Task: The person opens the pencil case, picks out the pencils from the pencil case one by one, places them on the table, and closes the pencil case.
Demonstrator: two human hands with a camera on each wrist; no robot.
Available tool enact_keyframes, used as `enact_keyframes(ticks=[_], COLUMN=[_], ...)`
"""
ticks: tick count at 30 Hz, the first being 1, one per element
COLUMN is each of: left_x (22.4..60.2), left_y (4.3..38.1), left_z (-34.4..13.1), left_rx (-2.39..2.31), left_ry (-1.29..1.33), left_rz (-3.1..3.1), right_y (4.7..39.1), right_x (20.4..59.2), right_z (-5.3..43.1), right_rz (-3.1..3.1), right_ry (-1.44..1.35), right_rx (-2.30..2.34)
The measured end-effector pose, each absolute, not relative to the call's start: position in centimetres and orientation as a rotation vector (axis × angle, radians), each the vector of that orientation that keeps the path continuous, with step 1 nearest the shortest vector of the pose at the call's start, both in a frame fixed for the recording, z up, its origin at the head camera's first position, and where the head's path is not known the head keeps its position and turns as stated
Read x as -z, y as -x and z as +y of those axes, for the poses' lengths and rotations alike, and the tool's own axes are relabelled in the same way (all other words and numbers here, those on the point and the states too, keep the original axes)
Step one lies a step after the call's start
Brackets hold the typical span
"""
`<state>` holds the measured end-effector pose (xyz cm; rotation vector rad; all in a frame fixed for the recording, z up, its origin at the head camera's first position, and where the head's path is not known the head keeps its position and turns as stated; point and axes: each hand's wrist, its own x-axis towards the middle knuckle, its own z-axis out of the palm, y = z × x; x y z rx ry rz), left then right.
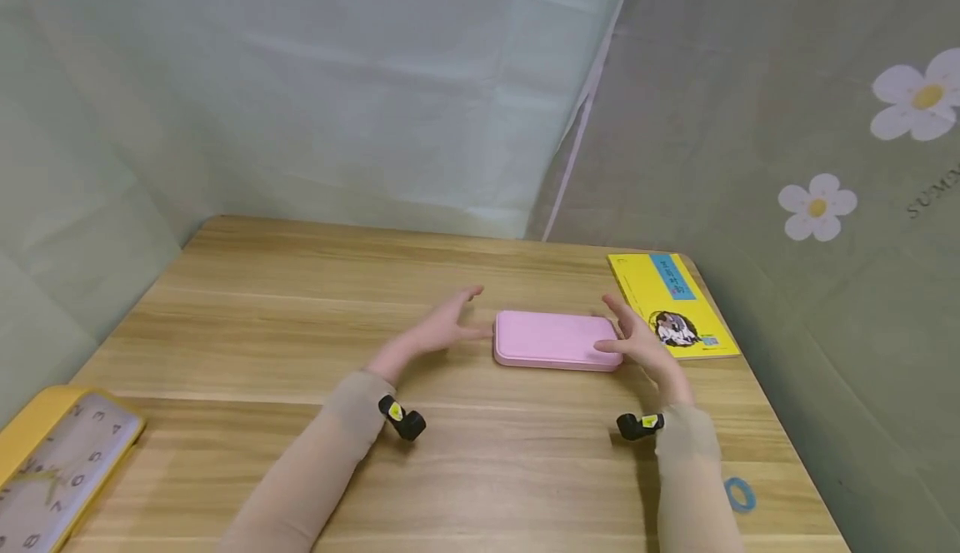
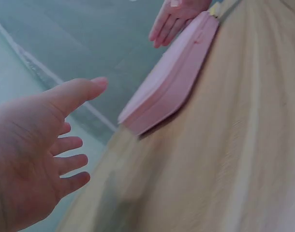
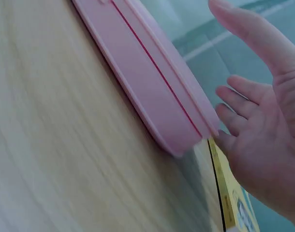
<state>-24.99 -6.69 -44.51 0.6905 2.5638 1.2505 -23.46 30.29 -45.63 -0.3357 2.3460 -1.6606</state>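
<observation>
A pink case with rounded corners lies flat and closed on the wooden table. A seam runs along its side in the right wrist view, where the case fills the upper middle. My left hand is off the left end of the case, thumb and fingers spread; in the left wrist view a gap shows between that hand and the case. At the other end, my right hand has its fingers extended, the thumb overlapping the case's right edge in the head view. Neither hand grips anything.
A yellow book lies at the back right, just beyond the right hand. A yellow-framed clock is at the front left. Near the right forearm lies a blue ring. Cloth curtains hang behind the table and along its sides.
</observation>
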Motion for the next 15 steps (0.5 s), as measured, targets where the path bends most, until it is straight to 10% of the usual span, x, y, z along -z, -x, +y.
enact_keyframes(ticks=[15], left_x=[46.3], left_y=[24.3], left_z=[-3.3], left_rx=[-1.214], left_ry=[-0.804], left_rz=[2.463], right_y=[23.0], right_x=[47.4], right_z=[32.4], right_rz=[2.27], right_ry=[0.407], right_rx=[1.581])
